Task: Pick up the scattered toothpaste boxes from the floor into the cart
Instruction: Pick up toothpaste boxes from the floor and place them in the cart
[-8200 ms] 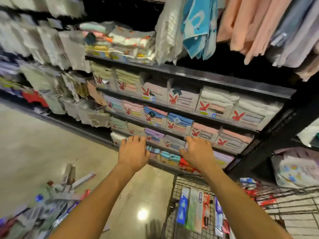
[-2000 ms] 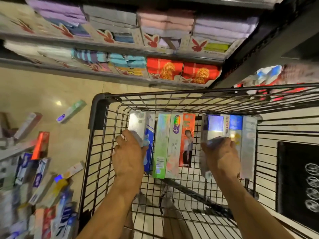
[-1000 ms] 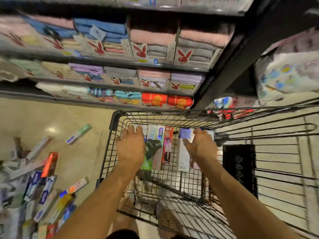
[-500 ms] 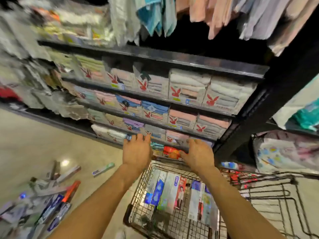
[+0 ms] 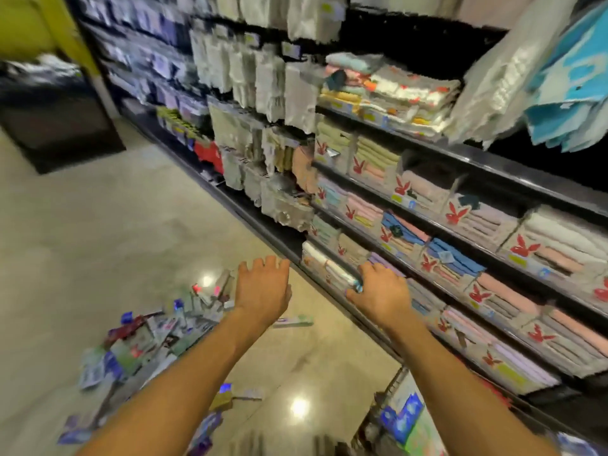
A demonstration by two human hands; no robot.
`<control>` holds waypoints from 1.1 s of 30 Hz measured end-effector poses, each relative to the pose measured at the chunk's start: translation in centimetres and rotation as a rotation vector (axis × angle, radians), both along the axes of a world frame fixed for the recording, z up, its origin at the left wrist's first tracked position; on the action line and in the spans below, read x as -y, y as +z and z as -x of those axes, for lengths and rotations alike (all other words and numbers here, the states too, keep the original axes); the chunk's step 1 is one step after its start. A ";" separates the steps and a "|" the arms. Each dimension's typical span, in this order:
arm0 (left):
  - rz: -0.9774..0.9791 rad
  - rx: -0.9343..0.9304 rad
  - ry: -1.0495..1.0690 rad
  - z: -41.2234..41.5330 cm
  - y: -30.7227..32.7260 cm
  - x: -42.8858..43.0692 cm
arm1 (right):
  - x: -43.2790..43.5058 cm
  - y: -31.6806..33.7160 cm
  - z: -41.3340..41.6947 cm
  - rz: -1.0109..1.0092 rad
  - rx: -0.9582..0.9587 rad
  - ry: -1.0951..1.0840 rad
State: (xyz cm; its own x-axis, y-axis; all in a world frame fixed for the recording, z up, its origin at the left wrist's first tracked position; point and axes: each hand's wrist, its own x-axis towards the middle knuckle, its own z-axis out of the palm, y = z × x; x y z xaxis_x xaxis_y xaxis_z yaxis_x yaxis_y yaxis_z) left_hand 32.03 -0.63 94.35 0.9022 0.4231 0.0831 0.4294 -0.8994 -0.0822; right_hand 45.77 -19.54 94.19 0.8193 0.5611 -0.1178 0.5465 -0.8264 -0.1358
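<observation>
left hand [image 5: 263, 292] and right hand [image 5: 381, 292]: fingers apart, empty | toothpaste boxes [image 5: 148, 340] near left on floor [image 5: 98, 232]: probably light, stiff, crushable | grip long sides | cart [image 5: 404, 419] near right

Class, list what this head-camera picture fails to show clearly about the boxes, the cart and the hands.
- Boxes on the floor: motion blur hides their print and count; the left arm covers some.
- Cart: cut off by the bottom edge; its load cannot be counted.
- Left hand, right hand: only their backs show; the palms are hidden.
</observation>
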 end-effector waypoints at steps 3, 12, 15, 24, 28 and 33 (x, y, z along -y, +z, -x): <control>0.014 -0.026 0.087 5.3 -0.8 -6.5 | -7.2 -1.0 3.5 0.007 -0.012 0.079; 0.121 -0.157 0.381 19.5 -6.6 -19.4 | -23.7 -7.1 13.7 0.086 -0.074 0.356; 0.214 -0.210 0.467 22.7 -9.9 -21.3 | -27.2 -10.4 16.1 0.144 -0.102 0.445; 0.252 -0.246 0.609 28.8 -23.8 -26.1 | -35.0 -24.0 19.6 0.275 -0.221 0.694; 0.312 -0.298 0.661 31.4 -34.0 -27.3 | -37.1 -34.0 21.4 0.330 -0.253 0.768; 0.418 -0.381 0.690 36.8 -50.0 -27.4 | -38.3 -49.5 25.2 0.403 -0.350 0.810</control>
